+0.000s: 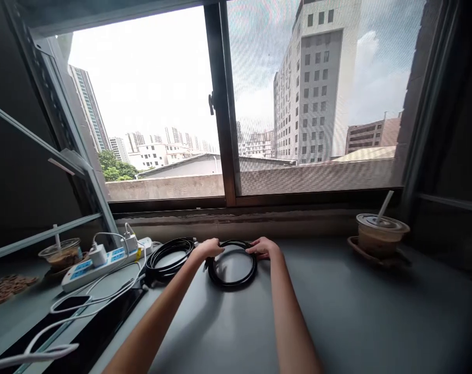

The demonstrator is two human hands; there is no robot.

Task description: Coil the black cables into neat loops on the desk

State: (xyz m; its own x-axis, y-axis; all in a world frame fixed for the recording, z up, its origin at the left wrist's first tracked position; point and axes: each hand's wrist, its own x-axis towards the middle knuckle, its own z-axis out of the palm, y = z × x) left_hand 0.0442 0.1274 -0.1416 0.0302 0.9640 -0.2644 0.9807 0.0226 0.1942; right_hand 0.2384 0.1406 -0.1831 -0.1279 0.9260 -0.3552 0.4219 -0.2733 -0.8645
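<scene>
A coiled black cable [232,285] lies on the grey table, forming a ring in front of the window. My left hand [209,249] grips the upper left part of this coil, fingers closed round it. At the coil's upper right, my right hand [264,248] pinches the cable between thumb and fingers. Just left of my left hand rests a second coiled black cable [169,274], which neither hand holds.
A white power strip [115,255] with plugged chargers and white cables stands at the left, near a dark flat device [103,324]. Lidded drink cups stand on the left [62,254] and right [381,236]. The window [230,200] is behind the table [353,311].
</scene>
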